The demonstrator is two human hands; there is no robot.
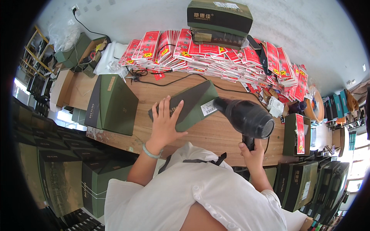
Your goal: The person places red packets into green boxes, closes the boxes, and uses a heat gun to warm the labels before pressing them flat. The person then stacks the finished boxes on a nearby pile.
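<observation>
Green and black, a box (191,103) lay on the tabletop (214,134), partly covered by the left hand (165,122), fingers spread; the right hand (253,154), fingers clamped on a hair dryer (246,116), hid its lower handle.

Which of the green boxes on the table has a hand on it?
The middle box, under the left hand, with the black hair dryer pointing toward its white label. No hand touches the box to its left or the stacked boxes behind.

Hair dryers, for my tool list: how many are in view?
1: the black hair dryer, in the right hand, its nozzle by the white label of the box under the left hand. Others may be hidden.
</observation>
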